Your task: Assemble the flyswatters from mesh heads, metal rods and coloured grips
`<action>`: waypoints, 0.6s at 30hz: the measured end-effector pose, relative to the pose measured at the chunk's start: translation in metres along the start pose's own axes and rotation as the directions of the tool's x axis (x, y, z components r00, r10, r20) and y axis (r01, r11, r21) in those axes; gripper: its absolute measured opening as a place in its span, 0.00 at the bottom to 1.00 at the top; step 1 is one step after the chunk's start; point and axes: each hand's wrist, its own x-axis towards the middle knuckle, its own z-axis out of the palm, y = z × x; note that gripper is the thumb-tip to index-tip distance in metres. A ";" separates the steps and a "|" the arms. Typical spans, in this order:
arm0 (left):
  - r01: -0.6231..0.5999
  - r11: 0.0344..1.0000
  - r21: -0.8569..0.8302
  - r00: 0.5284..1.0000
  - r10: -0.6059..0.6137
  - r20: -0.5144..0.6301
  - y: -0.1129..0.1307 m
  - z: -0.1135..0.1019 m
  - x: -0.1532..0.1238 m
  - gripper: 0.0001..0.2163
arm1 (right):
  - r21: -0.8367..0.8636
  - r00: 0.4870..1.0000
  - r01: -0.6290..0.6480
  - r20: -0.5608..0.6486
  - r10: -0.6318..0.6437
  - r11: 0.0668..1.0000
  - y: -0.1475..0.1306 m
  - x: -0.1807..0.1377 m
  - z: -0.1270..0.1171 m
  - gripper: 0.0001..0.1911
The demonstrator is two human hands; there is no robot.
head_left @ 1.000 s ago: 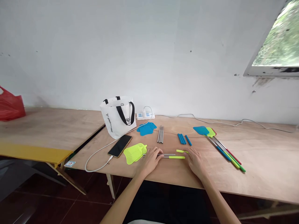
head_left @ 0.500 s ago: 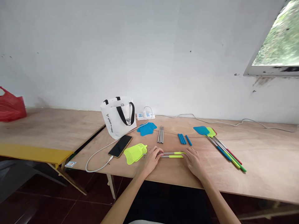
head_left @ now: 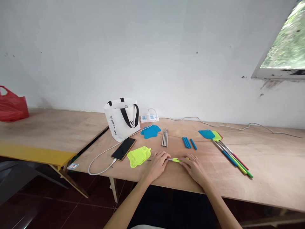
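Observation:
My left hand point(head_left: 159, 163) is closed over thin metal rods point(head_left: 169, 159) close to the front of the table. Yellow-green handles point(head_left: 176, 160) sit on the rods' right ends, and my right hand point(head_left: 194, 168) has its fingers closed around them; the hands partly hide how many there are. Left of my hands lie perforated yellow-green fly swatter heads point(head_left: 138, 157), overlapping. Behind are blue swatter heads point(head_left: 150, 131), a row of several bare metal rods point(head_left: 165, 138) and several blue handles point(head_left: 186, 142).
Assembled fly swatters point(head_left: 230, 156) lie slantwise on the right. On the left are a phone point(head_left: 123, 149) with a charging cable point(head_left: 91, 163) and a white tote bag point(head_left: 121, 122). A power strip point(head_left: 149, 118) stands by the wall. A red bag point(head_left: 13, 106) rests on the other table.
The two handled rods, lying apart before, are now drawn together between my hands. My right hand has moved slightly left and closed on the handles. The view has shifted slightly.

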 end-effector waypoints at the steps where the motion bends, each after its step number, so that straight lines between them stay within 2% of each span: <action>1: -0.002 1.000 0.029 1.000 0.002 -0.003 0.000 0.000 0.000 0.10 | -0.001 1.000 -0.007 0.005 0.007 1.000 0.000 0.000 0.000 0.17; 6: 0.017 0.998 0.067 1.000 -0.015 -0.018 -0.002 -0.001 0.000 0.14 | 0.000 0.999 -0.017 0.051 0.017 1.000 0.000 0.000 -0.001 0.18; 11: 0.073 0.996 0.055 0.997 -0.071 -0.031 -0.003 0.000 0.000 0.09 | -0.004 0.999 -0.040 0.027 0.040 0.999 0.000 0.000 0.000 0.16; 18: 0.094 0.991 0.099 0.995 -0.089 -0.048 -0.004 0.002 0.001 0.07 | -0.014 0.995 -0.094 -0.015 0.094 0.995 0.000 -0.001 0.002 0.12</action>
